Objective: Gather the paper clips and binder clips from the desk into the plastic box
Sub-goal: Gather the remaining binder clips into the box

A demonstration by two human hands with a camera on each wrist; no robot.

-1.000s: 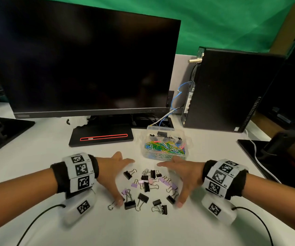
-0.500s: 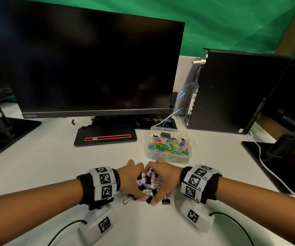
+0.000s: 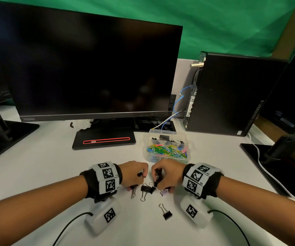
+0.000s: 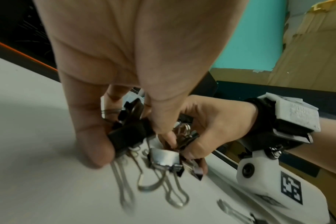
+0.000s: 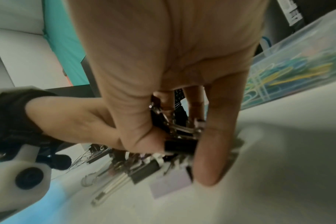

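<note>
Head cam looks forward and down at my desk (image 3: 36,174) from above. Both wrist cams sit low and very close, aimed along my palms. All three share the binder clips (image 3: 147,189) (image 4: 163,157) (image 5: 144,171) between my fists.

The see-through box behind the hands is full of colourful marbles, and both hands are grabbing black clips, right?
Not marbles: the head view shows colourful paper clips in the plastic box. The rest holds: the left hand and right hand both grip black binder clips.

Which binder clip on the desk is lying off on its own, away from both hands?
The black binder clip nearest the camera, lying alone on the desk; the other loose ones sit up between the hands.
</note>
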